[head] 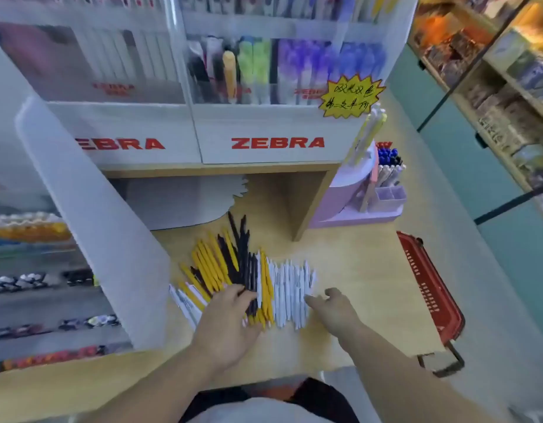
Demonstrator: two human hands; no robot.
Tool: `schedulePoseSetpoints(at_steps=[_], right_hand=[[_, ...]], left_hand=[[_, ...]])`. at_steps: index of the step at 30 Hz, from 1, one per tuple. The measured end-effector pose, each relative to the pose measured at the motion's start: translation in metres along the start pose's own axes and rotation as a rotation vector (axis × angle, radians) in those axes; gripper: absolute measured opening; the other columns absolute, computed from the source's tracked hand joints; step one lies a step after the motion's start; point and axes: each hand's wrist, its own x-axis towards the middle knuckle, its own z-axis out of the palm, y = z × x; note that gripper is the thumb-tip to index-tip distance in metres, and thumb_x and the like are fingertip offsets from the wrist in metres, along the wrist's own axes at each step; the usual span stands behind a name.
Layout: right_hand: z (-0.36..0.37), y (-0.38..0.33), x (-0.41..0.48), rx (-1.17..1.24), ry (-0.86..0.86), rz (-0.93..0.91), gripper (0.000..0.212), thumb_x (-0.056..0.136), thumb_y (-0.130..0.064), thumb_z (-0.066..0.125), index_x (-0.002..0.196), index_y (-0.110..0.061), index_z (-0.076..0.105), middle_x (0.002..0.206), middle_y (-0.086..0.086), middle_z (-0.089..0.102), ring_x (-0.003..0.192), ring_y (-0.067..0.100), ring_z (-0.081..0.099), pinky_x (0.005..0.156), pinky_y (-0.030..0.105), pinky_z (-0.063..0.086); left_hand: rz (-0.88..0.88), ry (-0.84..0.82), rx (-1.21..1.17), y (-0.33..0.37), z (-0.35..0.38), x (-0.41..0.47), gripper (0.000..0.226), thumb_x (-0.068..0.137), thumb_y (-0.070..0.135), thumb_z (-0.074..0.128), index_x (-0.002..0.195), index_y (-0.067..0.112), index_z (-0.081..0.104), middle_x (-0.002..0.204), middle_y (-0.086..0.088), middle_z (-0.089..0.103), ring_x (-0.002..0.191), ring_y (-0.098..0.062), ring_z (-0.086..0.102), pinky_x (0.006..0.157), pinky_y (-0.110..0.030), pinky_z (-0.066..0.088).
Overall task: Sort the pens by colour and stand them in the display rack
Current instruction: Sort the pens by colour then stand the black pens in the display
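Observation:
A heap of pens lies on the wooden counter (364,270). Yellow pens (207,259) lie at the left, black pens (241,244) in the middle, and white pens (291,288) in a row at the right. My left hand (230,322) rests flat, fingers spread, over the near ends of the black and yellow pens. My right hand (332,306) lies open at the right edge of the white row, fingertips touching it. Behind stands the white display rack (276,141) marked ZEBRA, with coloured pens in its clear compartments.
A lilac pen stand (358,193) with upright pens sits at the back right of the counter. A red shopping basket (429,294) hangs at the counter's right edge. A white angled display panel (90,215) stands close on the left. Shelves of goods line the right aisle.

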Motion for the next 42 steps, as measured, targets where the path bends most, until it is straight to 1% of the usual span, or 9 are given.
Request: schedulePoseSetpoints(at_steps=[3,7,11,13,16,20,26,36,42], right_hand=[[0.006,-0.009,0.007,-0.017,0.008,0.015,0.066,0.089,-0.038,0.066,0.139,-0.003,0.042,0.127,0.011,0.052,0.102,0.025,0.053,0.082,0.031,0.042],[0.018,-0.019,0.023,-0.018,0.021,-0.019,0.037,0.086,-0.027,0.070,0.112,-0.004,0.056,0.088,-0.003,0.056,0.075,0.013,0.056,0.061,0.025,0.045],[0.028,-0.028,0.044,-0.083,0.029,-0.105,0.038,0.078,-0.028,0.078,0.102,-0.010,0.055,0.097,0.006,0.065,0.080,0.018,0.065,0.071,0.035,0.056],[0.031,-0.032,0.051,-0.163,0.027,-0.169,0.044,0.071,-0.036,0.082,0.095,-0.012,0.054,0.095,0.006,0.064,0.074,0.015,0.063,0.064,0.032,0.055],[0.037,-0.032,0.053,-0.273,0.019,-0.209,0.068,0.058,-0.053,0.084,0.106,-0.017,0.051,0.102,0.001,0.052,0.084,0.017,0.059,0.070,0.036,0.054],[0.043,-0.027,0.052,-0.372,0.043,-0.259,0.076,0.062,-0.049,0.083,0.119,-0.021,0.044,0.110,-0.003,0.045,0.102,0.021,0.055,0.080,0.038,0.051],[0.045,-0.021,0.051,-0.654,0.125,-0.395,0.087,0.058,-0.065,0.075,0.125,-0.020,0.041,0.115,-0.001,0.046,0.108,0.021,0.047,0.086,0.034,0.044],[0.003,0.008,0.070,-0.686,0.227,-0.503,0.081,0.057,-0.052,0.066,0.128,-0.019,0.044,0.115,0.000,0.046,0.106,0.024,0.045,0.089,0.037,0.041],[-0.031,0.022,0.087,-0.873,0.243,-0.642,0.084,0.059,-0.053,0.059,0.132,-0.014,0.045,0.113,0.002,0.050,0.100,0.027,0.048,0.086,0.040,0.041]], left_hand=[[0.150,-0.095,0.085,-0.006,0.010,0.018,0.056,0.093,0.054,0.050,0.146,0.042,0.037,0.164,0.008,0.015,0.150,-0.021,0.014,0.121,-0.040,0.014],[0.104,-0.151,0.047,-0.004,0.019,0.046,0.058,0.094,0.053,0.051,0.148,0.044,0.033,0.165,0.013,0.006,0.152,-0.013,0.000,0.123,-0.047,0.003],[0.016,-0.029,0.083,-0.006,0.029,0.061,0.054,0.096,0.050,0.050,0.147,0.039,0.038,0.165,0.011,0.009,0.152,-0.013,-0.001,0.122,-0.047,-0.004],[-0.022,0.073,0.061,-0.007,0.040,0.062,0.051,0.094,0.050,0.052,0.143,0.038,0.045,0.164,0.008,0.017,0.153,-0.015,0.005,0.122,-0.048,-0.001],[-0.064,0.141,0.095,-0.008,0.054,0.060,0.049,0.091,0.052,0.057,0.137,0.034,0.054,0.162,0.002,0.025,0.152,-0.019,0.011,0.121,-0.053,0.004],[-0.077,0.175,0.132,-0.004,0.061,0.064,0.048,0.087,0.053,0.063,0.130,0.032,0.060,0.160,-0.004,0.031,0.151,-0.024,0.018,0.119,-0.060,0.011],[-0.076,0.186,0.154,-0.004,0.064,0.063,0.050,0.084,0.049,0.066,0.131,0.032,0.058,0.159,-0.005,0.033,0.149,-0.026,0.022,0.118,-0.061,0.013],[-0.073,0.124,0.259,-0.002,0.056,0.058,0.053,0.081,0.043,0.071,0.130,0.028,0.058,0.158,-0.009,0.033,0.149,-0.030,0.023,0.117,-0.062,0.017],[-0.020,0.057,0.379,0.019,0.065,0.060,0.063,0.082,0.049,0.063,0.138,0.023,0.053,0.159,-0.006,0.031,0.150,-0.028,0.020,0.117,-0.061,0.015]])
